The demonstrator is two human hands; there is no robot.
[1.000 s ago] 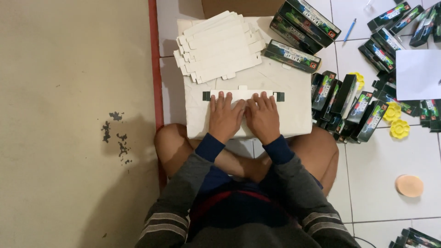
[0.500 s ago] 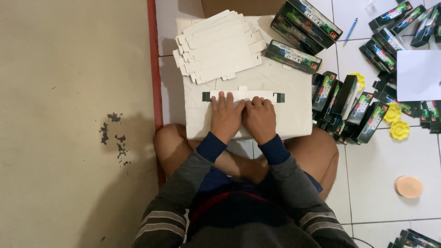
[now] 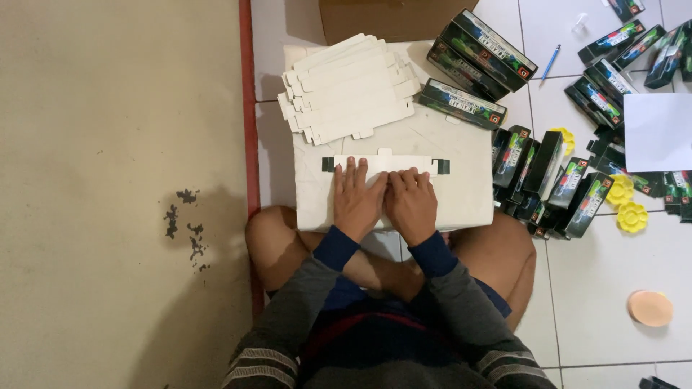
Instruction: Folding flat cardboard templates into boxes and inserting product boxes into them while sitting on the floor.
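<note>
Both hands flat, side by side, palms down: left hand (image 3: 355,198) & right hand (image 3: 411,202) press a flat white carton blank (image 3: 386,164) onto a white board (image 3: 461,194) over the lap. Fingers spread, gripping nothing. Stack of white blanks (image 3: 349,88) just beyond left hand. Dark printed boxes (image 3: 461,102) beyond & to right of right hand; yellow flower-shaped pieces (image 3: 631,216) farther right.

flat white carton blanks (image 3: 353,86) stacked | dark-green boxes (image 3: 548,169) heaped right
</note>
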